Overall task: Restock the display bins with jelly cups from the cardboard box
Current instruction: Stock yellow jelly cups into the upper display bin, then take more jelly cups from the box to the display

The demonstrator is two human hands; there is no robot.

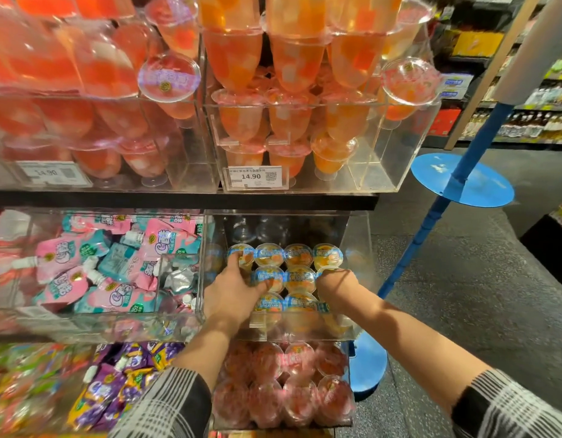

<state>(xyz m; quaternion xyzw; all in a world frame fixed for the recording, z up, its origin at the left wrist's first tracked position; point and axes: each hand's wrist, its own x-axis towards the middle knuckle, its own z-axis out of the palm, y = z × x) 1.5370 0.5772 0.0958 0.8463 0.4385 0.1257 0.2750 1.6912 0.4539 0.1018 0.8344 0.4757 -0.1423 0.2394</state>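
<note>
**Both hands in the middle-shelf jelly cup bin**

Clear acrylic bin (358,248), middle shelf, right of the pouch bin (27,317). Holds orange jelly cups (300,278) with blue-and-white lids, lids facing out, packed in rows touching one another.

Left hand (233,294) reaches in at the bin's left side; fingers curled over the top-left cup (241,255) and thumb against a second-row cup. Right hand (336,284) at the right side, wrist bent down into the cups; fingers hidden, grip cannot be told.

Shelf above: tall stemmed fruit jelly cups (293,67), price tag (256,177) reading 14.90. Shelf below: pink jelly cups (282,384). Cardboard box out of view.
</note>
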